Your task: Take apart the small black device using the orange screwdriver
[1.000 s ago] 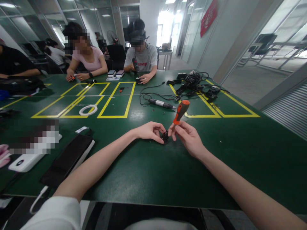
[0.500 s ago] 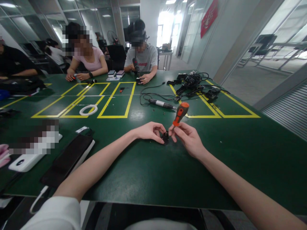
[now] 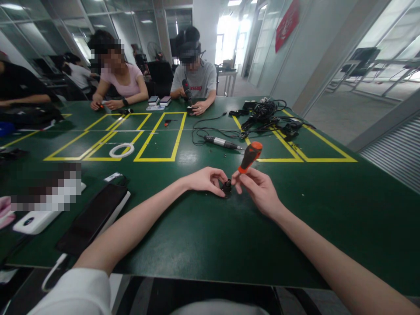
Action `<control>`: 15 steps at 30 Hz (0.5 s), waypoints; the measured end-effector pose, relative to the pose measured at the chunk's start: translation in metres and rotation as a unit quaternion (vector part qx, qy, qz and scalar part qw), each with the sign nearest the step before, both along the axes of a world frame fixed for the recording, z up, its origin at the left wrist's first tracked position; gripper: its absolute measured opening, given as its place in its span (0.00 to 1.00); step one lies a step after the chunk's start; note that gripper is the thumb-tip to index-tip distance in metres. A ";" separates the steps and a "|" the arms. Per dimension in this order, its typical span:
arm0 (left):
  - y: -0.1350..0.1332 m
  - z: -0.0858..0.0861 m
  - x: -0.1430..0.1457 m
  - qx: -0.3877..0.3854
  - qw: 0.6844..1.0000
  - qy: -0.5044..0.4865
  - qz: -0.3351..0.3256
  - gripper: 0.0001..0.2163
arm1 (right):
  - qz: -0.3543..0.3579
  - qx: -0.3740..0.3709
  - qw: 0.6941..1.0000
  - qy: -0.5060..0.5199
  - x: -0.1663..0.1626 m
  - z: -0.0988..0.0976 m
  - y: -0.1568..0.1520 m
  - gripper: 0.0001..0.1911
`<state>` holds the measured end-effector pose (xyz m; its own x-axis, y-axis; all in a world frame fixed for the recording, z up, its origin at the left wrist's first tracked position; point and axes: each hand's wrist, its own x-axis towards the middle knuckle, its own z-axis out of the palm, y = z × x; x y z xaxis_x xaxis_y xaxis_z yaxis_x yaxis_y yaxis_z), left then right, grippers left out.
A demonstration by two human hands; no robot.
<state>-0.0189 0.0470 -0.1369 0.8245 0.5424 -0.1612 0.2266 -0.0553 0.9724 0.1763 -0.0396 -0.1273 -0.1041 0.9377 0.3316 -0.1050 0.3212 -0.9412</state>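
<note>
My left hand [image 3: 210,180] rests on the green table with thumb and fingers pinching a small black part [image 3: 227,187], whose exact kind I cannot make out. Close by on the right, my right hand [image 3: 259,188] grips a screwdriver [image 3: 250,157] low near its shaft. Its orange and black handle sticks up above the fingers, tilted to the right. The fingers largely hide the shaft, and I cannot tell whether the tip touches the black part.
Beyond my hands lie an electric screwdriver [image 3: 223,142] with its cord and a heap of black cables [image 3: 265,111]. A white tape ring [image 3: 121,150] is further left. A black pouch [image 3: 93,218] lies near my left forearm. Across the table, a person in grey [image 3: 197,81] holds a tool.
The screwdriver's handle has tipped further to the right in my right hand. My left hand stays on the black part.
</note>
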 end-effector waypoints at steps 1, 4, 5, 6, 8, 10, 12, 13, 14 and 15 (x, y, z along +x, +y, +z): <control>0.000 0.000 0.000 0.004 1.000 -0.001 0.002 0.22 | -0.001 0.003 1.000 0.002 0.000 0.000 -0.001 0.21; -0.002 -0.001 0.001 0.015 1.000 -0.008 0.011 0.21 | -0.016 0.003 1.000 -0.009 -0.001 0.001 -0.002 0.20; -0.002 -0.001 0.001 0.018 1.000 -0.010 0.013 0.20 | -0.022 0.002 1.000 -0.015 -0.001 0.001 -0.002 0.20; -0.002 -0.002 0.001 0.021 1.000 -0.012 0.014 0.20 | -0.028 0.001 0.999 -0.021 0.000 0.001 -0.001 0.20; -0.003 -0.004 0.001 0.024 1.000 -0.013 0.014 0.19 | -0.036 0.002 0.999 -0.029 0.000 0.001 -0.001 0.20; -0.003 -0.006 0.001 0.021 1.000 -0.016 0.015 0.20 | -0.032 0.001 0.999 -0.029 0.001 0.000 0.000 0.21; -0.002 -0.007 0.001 0.016 1.000 -0.017 0.014 0.21 | -0.024 0.000 1.000 -0.018 0.001 -0.001 0.000 0.22; -0.002 -0.007 0.001 0.015 1.000 -0.016 0.013 0.21 | -0.022 -0.001 1.000 -0.011 0.001 -0.001 0.000 0.21; -0.002 -0.007 0.001 0.016 1.000 -0.014 0.013 0.21 | -0.022 -0.002 1.000 -0.003 0.001 -0.001 -0.001 0.21; -0.001 -0.008 0.001 0.018 1.000 -0.010 0.013 0.21 | -0.025 -0.002 1.000 0.002 0.000 0.000 -0.002 0.20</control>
<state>-0.0182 0.0457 -0.1447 0.8125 0.5694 -0.1252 0.2088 -0.0836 0.9744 0.1766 -0.0414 -0.1274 -0.0564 0.9427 0.3289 -0.0926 0.3231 -0.9418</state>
